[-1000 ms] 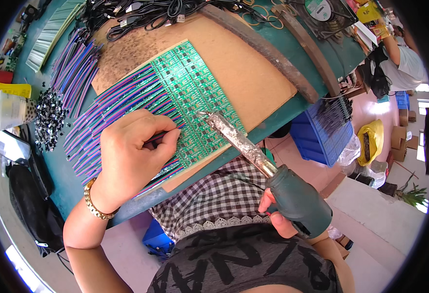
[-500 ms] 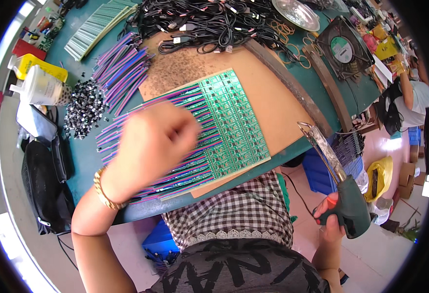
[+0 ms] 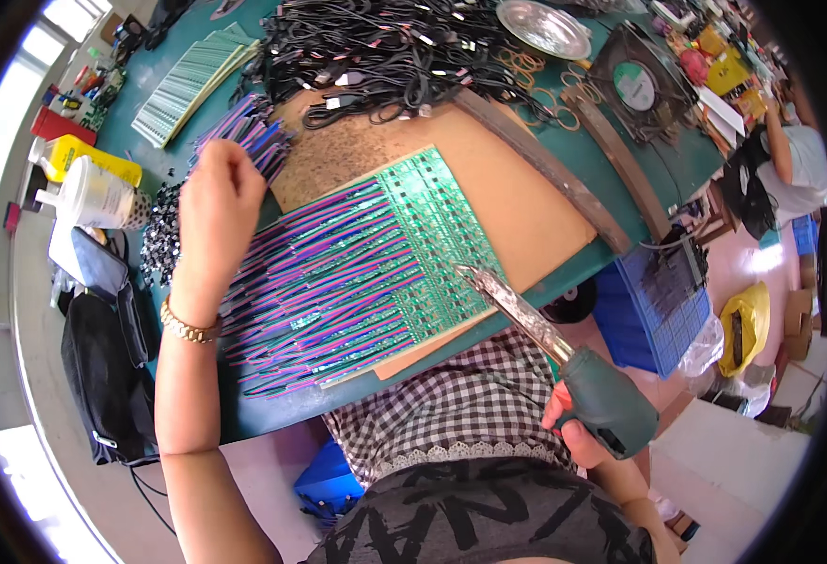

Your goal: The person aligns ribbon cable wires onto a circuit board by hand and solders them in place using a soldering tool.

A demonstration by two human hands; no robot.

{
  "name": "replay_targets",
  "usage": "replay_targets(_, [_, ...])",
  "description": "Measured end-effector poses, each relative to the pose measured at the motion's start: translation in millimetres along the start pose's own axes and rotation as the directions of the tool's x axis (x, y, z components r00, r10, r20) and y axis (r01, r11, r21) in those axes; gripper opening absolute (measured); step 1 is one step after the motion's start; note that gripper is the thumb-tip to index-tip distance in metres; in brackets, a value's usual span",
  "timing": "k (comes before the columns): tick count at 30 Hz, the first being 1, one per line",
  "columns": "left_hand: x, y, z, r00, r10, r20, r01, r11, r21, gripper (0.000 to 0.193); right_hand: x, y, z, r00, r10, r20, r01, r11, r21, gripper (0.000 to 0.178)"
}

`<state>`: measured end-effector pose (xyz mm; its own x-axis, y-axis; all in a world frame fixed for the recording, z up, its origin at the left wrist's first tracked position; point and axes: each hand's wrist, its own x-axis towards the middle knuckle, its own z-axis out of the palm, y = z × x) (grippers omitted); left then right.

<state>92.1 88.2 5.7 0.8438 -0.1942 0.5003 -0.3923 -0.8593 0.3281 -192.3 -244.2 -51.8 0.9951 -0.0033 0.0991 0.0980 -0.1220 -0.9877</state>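
Green desk (image 3: pixel 272 414), soldering gun (image 3: pixel 611 399) clutched by right grip (image 3: pixel 578 434), left grip (image 3: pixel 218 197) state can't be told; circuit boards (image 3: pixel 441 240) between seem wired one side only.

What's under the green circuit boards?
A brown sheet shows past the green circuit boards on the right, lying on the teal tabletop. Whatever lies directly beneath the boards is covered.

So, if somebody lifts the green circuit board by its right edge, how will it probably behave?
The circuit board lies flat and looks sheet-like, so it is probably fairly stiff and light. The coloured wires reaching out from its left side look thin and long, so they would likely droop, and could shift or tangle, since they lie close together.
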Motion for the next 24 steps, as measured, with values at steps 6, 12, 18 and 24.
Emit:
replay_targets(6, [-29.1, 62.7, -13.5, 0.989, 0.068, 0.128, -0.024, 0.948, -0.317, 0.006, 1.0, 2.2, -8.2, 0.992, -0.124, 0.027, 0.127, 0.965, -0.228, 0.045])
replay_targets(12, [-64.5, 100.5, -1.5, 0.905, 0.118, 0.409, 0.093, 0.882, -0.461, 0.01, -1.2, 11.5, -5.8, 0.985, -0.172, 0.012, 0.172, 0.971, -0.164, 0.045])
replay_targets(18, [-73.2, 97.3, 8.6, 0.9, 0.161, 0.405, 0.032, 0.903, -0.428, 0.01, -1.2, -0.9, -13.4, 0.952, 0.281, 0.124, -0.303, 0.926, 0.227, 0.031])
replay_targets(24, [-77.5, 100.5, 11.7, 0.931, 0.12, 0.344, 0.045, 0.899, -0.435, 0.01, 10.8, -16.5, -14.3, 0.911, 0.198, 0.361, -0.06, 0.932, -0.358, 0.036])
